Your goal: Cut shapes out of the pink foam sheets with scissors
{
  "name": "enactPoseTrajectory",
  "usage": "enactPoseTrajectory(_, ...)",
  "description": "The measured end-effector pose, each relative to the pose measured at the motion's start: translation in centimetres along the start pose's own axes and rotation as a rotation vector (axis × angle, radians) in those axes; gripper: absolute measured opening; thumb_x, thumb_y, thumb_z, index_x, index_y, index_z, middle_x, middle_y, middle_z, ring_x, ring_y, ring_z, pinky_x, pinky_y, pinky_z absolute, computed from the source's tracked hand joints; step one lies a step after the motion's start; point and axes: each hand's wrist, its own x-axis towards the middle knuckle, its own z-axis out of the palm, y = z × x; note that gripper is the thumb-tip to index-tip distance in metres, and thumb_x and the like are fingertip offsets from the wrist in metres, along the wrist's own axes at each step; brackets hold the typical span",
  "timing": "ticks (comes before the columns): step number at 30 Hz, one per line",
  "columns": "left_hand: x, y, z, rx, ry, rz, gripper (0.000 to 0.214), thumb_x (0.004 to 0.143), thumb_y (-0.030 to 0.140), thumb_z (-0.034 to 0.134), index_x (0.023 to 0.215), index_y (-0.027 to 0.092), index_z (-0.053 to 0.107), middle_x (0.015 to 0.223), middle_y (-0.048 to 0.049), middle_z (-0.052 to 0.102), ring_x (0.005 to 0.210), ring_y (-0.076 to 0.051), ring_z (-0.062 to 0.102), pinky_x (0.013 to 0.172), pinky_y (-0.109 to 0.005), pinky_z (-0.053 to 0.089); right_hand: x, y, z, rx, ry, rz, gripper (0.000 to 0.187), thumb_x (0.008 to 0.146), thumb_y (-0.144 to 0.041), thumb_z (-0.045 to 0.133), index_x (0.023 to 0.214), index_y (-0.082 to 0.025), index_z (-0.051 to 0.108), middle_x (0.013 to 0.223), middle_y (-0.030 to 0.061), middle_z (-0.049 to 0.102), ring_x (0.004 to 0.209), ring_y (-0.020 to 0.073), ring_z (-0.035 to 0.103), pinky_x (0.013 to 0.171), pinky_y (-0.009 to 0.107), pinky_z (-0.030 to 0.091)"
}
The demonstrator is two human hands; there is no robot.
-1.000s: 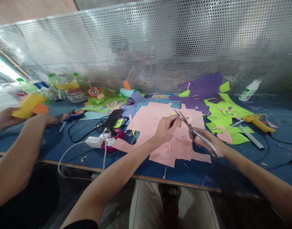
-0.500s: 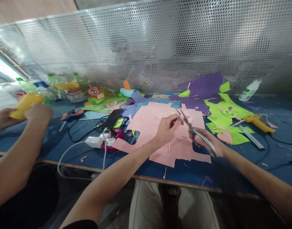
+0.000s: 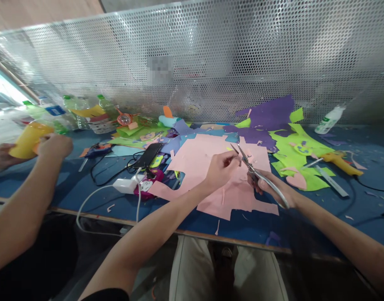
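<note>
One pink heart [image 3: 296, 179] is cut, pink sheet [image 3: 194, 156] part-used; our R hand [image 3: 273, 179] grips scissors [image 3: 250, 166], L hand [image 3: 221, 170] pinched, contents n/c.

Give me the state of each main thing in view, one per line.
Scissors: in the right hand, blades open
Left hand: fingertips pinched; anything between them unclear
Pink sheet: spread out, edges cut irregularly
Phone: face up, screen dark
Yellow glue gun: lying down
White bottle: tilted
Purple sheet: tilted up before the metal mesh
Green-capped bottle: closed
Yellow piece: curved, in a co-worker's hands
</note>
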Motion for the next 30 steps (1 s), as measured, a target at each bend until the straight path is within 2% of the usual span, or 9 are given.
enactPoseTrajectory(8,-0.04,-0.07,0.18,-0.033,-0.013,-0.031,0.03,0.095,0.033,0.052,0.072,0.017,0.06,0.057,0.0032,0.045,0.057,-0.01,0.041,0.058,-0.026,0.031,0.02,0.24,0.0,0.008,-0.001,-0.003,0.052,0.087,-0.073,0.049,0.091,-0.022,0.059,0.079,0.0013,0.052,0.063,0.0158,0.049,0.056,0.029,0.045)
enactPoseTrajectory(15,-0.02,0.16,0.11,0.05,0.009,-0.017,0.03,0.094,0.033,0.054,0.07,0.017,0.062,0.058,0.0027,0.048,0.058,-0.01,0.042,0.059,-0.027,0.032,-0.07,0.48,-0.32,-0.022,-0.018,0.015,0.052,0.087,-0.074,0.047,0.087,-0.023,0.057,0.073,-0.0004,0.049,0.058,0.0147,0.044,0.052,0.029,0.042)
enactPoseTrajectory(25,0.05,0.11,0.2,0.014,0.003,-0.04,0.029,0.093,0.032,0.052,0.07,0.017,0.061,0.057,0.0027,0.047,0.058,-0.011,0.041,0.058,-0.026,0.031,-0.26,0.37,0.38,0.023,0.053,0.04,0.055,0.082,-0.078,0.05,0.086,-0.022,0.055,0.069,-0.0017,0.046,0.052,0.0126,0.043,0.047,0.027,0.038)
enactPoseTrajectory(30,-0.09,-0.02,0.31,-0.007,-0.009,-0.034,0.027,0.094,0.031,0.052,0.072,0.017,0.061,0.059,0.0028,0.048,0.057,-0.01,0.041,0.058,-0.026,0.031,-0.13,0.71,0.58,0.003,0.07,-0.017,0.052,0.086,-0.074,0.049,0.09,-0.022,0.057,0.072,-0.0005,0.049,0.057,0.0146,0.047,0.052,0.029,0.043)
